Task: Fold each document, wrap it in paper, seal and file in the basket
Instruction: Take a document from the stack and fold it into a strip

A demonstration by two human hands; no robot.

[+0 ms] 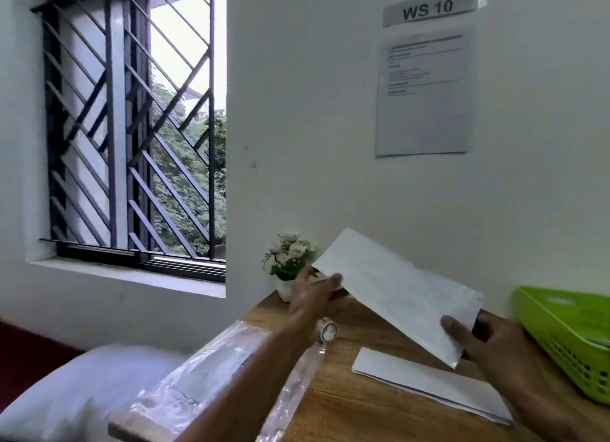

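Wrapping paper [392, 290] held up above the desk [346, 405], right hand [495, 342] pinching its near corner, left hand [313, 293] fingers closed on its far edge. Folded document [429, 380] lies flat below. Wrapping step likely; next, lower paper beside document, basket [561, 336] right.

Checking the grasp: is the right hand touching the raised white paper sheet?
Touching: the head view shows the right hand pinching the white paper sheet's lower corner.

basket [558, 329]: lime green | table [346, 405]: brown woodgrain | folded document [429, 380]: white | flowers [292, 248]: white
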